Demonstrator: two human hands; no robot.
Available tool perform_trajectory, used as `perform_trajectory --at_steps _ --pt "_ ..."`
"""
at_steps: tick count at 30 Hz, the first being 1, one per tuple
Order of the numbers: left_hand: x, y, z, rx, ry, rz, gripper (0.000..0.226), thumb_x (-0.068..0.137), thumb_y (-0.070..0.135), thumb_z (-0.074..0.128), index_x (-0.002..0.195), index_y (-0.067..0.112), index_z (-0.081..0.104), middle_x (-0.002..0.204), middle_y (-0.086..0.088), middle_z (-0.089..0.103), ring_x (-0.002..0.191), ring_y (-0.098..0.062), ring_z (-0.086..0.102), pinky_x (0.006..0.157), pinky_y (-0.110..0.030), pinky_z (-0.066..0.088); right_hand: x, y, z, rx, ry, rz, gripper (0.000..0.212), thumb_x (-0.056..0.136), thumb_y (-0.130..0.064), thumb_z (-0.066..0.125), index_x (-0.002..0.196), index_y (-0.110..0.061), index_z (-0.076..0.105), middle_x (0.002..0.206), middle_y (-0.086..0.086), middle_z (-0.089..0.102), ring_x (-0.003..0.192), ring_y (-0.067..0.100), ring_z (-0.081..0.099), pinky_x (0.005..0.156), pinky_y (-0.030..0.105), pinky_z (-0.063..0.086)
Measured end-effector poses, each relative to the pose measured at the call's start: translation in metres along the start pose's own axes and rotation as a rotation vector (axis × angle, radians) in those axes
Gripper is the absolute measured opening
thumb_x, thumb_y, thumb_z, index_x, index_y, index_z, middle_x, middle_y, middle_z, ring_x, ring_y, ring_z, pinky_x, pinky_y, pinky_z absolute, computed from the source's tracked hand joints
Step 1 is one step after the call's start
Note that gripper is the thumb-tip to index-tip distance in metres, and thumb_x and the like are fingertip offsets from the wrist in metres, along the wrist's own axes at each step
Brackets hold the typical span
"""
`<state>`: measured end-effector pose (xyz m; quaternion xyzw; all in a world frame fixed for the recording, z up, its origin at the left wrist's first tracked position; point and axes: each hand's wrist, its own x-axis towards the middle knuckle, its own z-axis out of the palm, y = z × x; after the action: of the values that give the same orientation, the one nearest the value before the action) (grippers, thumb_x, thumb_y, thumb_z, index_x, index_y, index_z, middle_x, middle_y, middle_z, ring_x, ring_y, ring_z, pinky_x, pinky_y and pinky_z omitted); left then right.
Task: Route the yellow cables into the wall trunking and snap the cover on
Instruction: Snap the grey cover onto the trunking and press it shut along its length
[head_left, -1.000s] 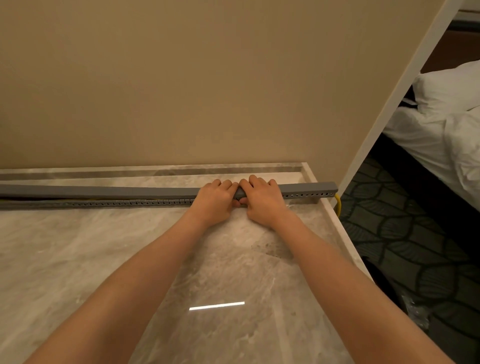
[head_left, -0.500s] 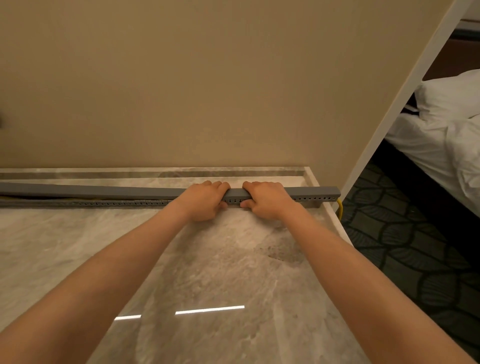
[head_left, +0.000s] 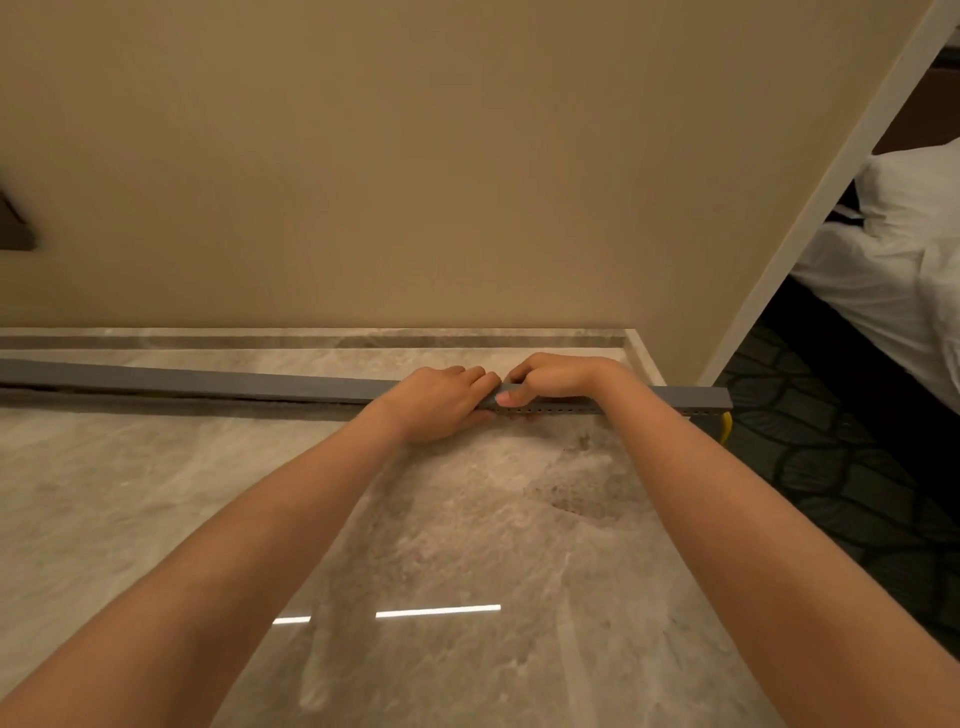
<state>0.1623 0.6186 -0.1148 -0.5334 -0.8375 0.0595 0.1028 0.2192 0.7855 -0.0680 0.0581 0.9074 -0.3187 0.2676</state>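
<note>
A long grey trunking (head_left: 566, 409) with a slotted side lies across the marble surface near the wall. Its grey cover (head_left: 208, 382) sits on top; left of my hands it is raised a little, with a dark gap beneath. My left hand (head_left: 441, 402) and my right hand (head_left: 550, 379) grip the cover and trunking side by side, fingers curled over the top and thumbs on the front. A yellow cable (head_left: 726, 425) pokes out at the right end and hangs over the edge. The cables inside are hidden.
The beige wall (head_left: 415, 182) stands just behind the trunking. The marble top (head_left: 467, 519) ends at a raised lip on the right, with patterned dark carpet (head_left: 831, 467) below. A bed with white linen (head_left: 893, 270) is at the far right.
Both hands went from lying flat on the cover to curling round it, and they shifted slightly left along the trunking. The camera view tilted up a little.
</note>
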Motion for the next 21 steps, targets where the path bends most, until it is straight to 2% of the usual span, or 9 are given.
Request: perform_trajectory --at_steps 1,3,5,6,8,10,13,17,21 --pt "0.000 0.003 0.002 -0.044 -0.013 -0.028 0.042 0.100 0.040 0.034 0.127 0.011 0.046 0.121 -0.006 0.054 0.106 -0.024 0.057 0.074 -0.036 0.046 0.000 0.000 0.001 0.018 0.010 -0.005 0.021 0.093 -0.029 0.054 0.079 -0.015 0.062 0.079 0.000 0.059 0.080 0.018 0.052 0.071 0.023 0.039" --pt "-0.001 0.013 0.002 -0.103 0.026 -0.089 0.039 0.098 0.036 0.039 0.126 0.010 0.047 0.123 -0.007 0.050 0.110 -0.025 0.051 0.084 -0.033 0.041 0.002 0.001 0.004 0.037 0.046 -0.006 0.020 0.093 -0.025 0.054 0.077 -0.016 0.062 0.081 -0.004 0.056 0.089 0.018 0.048 0.075 0.025 0.037" --pt "0.000 0.019 0.000 -0.160 0.047 -0.155 0.034 0.095 0.030 0.044 0.123 0.010 0.049 0.120 -0.007 0.050 0.109 -0.024 0.049 0.082 -0.032 0.039 0.004 0.002 0.007 0.052 0.095 -0.007 0.014 0.091 -0.028 0.058 0.088 -0.016 0.065 0.089 -0.004 0.058 0.096 0.020 0.050 0.085 0.029 0.038" --pt "0.002 0.020 -0.002 -0.192 0.028 -0.187 0.033 0.094 0.028 0.046 0.121 0.010 0.049 0.119 -0.007 0.050 0.109 -0.024 0.049 0.081 -0.032 0.039 0.004 0.004 0.009 0.023 0.138 -0.018 0.019 0.089 -0.031 0.060 0.098 -0.016 0.066 0.095 -0.001 0.061 0.097 0.021 0.053 0.087 0.032 0.040" --pt "0.008 0.020 -0.006 -0.255 0.013 -0.243 0.030 0.092 0.023 0.048 0.118 0.009 0.051 0.116 -0.008 0.051 0.108 -0.025 0.049 0.080 -0.034 0.040 0.002 0.007 0.017 -0.154 0.261 -0.046 0.031 0.086 -0.040 0.060 0.107 -0.016 0.063 0.100 0.002 0.062 0.094 0.022 0.056 0.082 0.035 0.042" --pt "0.014 0.018 -0.012 -0.306 -0.001 -0.283 0.028 0.092 0.022 0.048 0.115 0.008 0.054 0.114 -0.009 0.053 0.108 -0.026 0.051 0.078 -0.034 0.040 0.002 0.010 0.027 -0.364 0.414 -0.083 0.032 0.089 -0.040 0.056 0.111 -0.017 0.059 0.105 0.003 0.062 0.098 0.023 0.056 0.080 0.033 0.037" --pt "0.020 0.016 -0.015 -0.349 -0.015 -0.321 0.027 0.091 0.021 0.049 0.113 0.008 0.059 0.113 -0.010 0.057 0.107 -0.030 0.055 0.075 -0.031 0.036 0.002 0.012 0.034 -0.417 0.556 -0.131 0.035 0.090 -0.035 0.054 0.121 -0.019 0.052 0.120 0.002 0.061 0.112 0.025 0.055 0.087 0.036 0.035" --pt "0.027 0.012 -0.021 -0.373 -0.051 -0.366 0.029 0.090 0.023 0.051 0.114 0.013 0.063 0.113 -0.008 0.063 0.106 -0.031 0.057 0.076 -0.032 0.038 0.000 0.015 0.042 -0.600 0.652 -0.150 0.052 0.087 -0.045 0.055 0.130 -0.017 0.045 0.126 0.004 0.054 0.117 0.025 0.050 0.097 0.038 0.035" --pt "0.033 0.006 -0.027 -0.416 -0.145 -0.393 0.026 0.087 0.025 0.053 0.108 0.016 0.067 0.109 -0.008 0.066 0.103 -0.031 0.058 0.074 -0.031 0.039 0.007 0.017 0.050 -0.786 0.682 -0.122 0.047 0.095 -0.041 0.044 0.129 -0.008 0.041 0.127 0.010 0.053 0.114 0.030 0.051 0.092 0.040 0.038"
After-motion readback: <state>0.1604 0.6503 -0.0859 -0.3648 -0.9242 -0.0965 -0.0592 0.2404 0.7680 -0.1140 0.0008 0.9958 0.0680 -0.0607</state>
